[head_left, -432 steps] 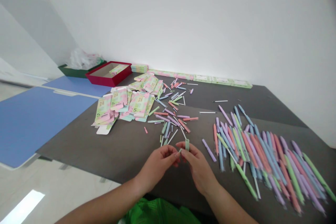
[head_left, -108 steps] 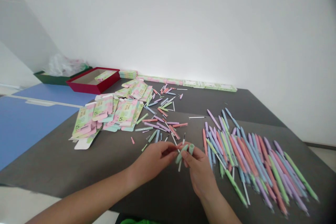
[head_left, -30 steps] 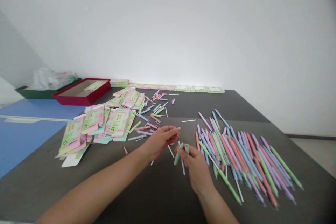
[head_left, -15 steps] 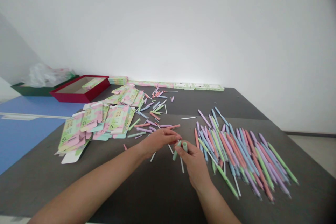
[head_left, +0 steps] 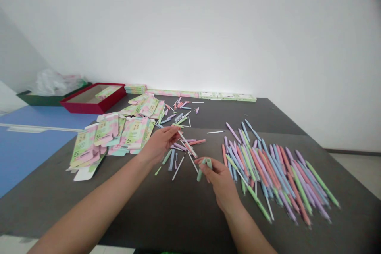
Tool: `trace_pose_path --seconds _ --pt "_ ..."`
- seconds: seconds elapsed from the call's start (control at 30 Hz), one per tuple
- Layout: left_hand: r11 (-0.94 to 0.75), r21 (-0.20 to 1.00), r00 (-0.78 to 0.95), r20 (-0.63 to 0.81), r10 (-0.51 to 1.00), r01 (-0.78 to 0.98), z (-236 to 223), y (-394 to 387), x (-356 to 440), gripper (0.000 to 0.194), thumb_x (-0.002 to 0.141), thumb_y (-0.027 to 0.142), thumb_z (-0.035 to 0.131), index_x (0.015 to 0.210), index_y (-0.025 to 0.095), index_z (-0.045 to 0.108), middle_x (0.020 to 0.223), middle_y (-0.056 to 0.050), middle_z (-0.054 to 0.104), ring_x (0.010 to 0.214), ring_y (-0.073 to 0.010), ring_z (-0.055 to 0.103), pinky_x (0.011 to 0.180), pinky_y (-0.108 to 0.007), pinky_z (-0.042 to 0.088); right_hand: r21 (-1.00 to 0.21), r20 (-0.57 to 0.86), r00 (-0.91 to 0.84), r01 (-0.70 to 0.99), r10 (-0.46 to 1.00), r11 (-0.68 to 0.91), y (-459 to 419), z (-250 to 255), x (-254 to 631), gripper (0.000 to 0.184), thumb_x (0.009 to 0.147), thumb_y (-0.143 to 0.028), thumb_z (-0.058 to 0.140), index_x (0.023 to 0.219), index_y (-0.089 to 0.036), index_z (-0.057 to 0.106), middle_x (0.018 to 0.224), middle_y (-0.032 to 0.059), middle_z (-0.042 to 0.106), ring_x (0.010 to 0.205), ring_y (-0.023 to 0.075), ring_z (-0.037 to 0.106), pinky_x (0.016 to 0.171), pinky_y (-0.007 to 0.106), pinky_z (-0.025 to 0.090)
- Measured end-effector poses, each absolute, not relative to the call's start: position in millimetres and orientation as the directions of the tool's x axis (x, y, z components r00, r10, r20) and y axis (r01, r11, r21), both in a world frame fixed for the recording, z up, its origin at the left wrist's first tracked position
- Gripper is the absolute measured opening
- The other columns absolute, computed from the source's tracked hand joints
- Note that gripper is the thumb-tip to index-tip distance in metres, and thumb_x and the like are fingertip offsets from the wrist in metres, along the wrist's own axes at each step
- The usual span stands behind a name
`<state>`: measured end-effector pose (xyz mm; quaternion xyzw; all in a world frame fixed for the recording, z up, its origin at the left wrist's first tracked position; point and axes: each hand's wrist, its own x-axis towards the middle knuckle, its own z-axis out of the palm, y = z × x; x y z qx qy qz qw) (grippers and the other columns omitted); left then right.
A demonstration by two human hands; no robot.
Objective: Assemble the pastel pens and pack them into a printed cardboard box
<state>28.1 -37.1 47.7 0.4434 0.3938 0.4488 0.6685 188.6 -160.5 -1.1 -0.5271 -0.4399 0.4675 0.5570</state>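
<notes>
My left hand (head_left: 162, 143) is closed in a pinch around one end of a white pen refill (head_left: 187, 143). The refill slants down to the right, its far end close to my right fingers. In my right hand (head_left: 218, 180) are two pale green pen barrel pieces (head_left: 201, 170), held side by side between thumb and fingers. One shows a hollow open end. Loose barrel pieces, small tips and white refills (head_left: 178, 168) lie on the table beneath and behind my left hand, which partly hides them.
A wide heap of coloured pens (head_left: 268, 174) covers the right of the dark table (head_left: 166, 214). Printed flat cartons (head_left: 137, 131) are piled at left. Behind them stand a red box (head_left: 86, 108) and a green tray (head_left: 41, 100) with a plastic bag. Packs line the wall.
My left hand has moved left and away from my right hand, and a white refill now extends from its fingers. My right hand stays nearly in place with the green pieces.
</notes>
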Motion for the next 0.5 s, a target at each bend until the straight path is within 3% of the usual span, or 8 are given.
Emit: trace_pose_path --seconds 0.23,0.5 --pt "0.146 0.947 0.248 -0.074 0.966 -0.285 61.5 -42.5 27.4 0.021 0.069 0.034 0.071 0.075 0.014 0.067 0.067 0.001 0.06 0.062 -0.0063 0.054 0.064 -0.017 0.045 -0.984 -0.016 0.156 0.174 0.988 -0.043 -160.5 2.4 187.4 0.024 0.077 -0.039 0.059 0.079 -0.017 0.069 0.069 0.0003 0.062 0.068 0.0164 0.052 0.064 0.025 0.037" --pt "0.058 0.984 0.291 -0.007 0.957 -0.169 57.1 -56.0 39.6 0.024 0.072 0.037 0.068 0.08 0.015 0.069 0.074 0.0 0.063 0.066 -0.0086 0.054 0.067 -0.02 0.044 -0.966 -0.055 0.16 0.241 0.986 -0.093 -158.0 1.6 187.1 0.025 0.077 -0.04 0.057 0.08 -0.018 0.07 0.067 -0.0004 0.063 0.067 0.0168 0.054 0.064 0.026 0.037"
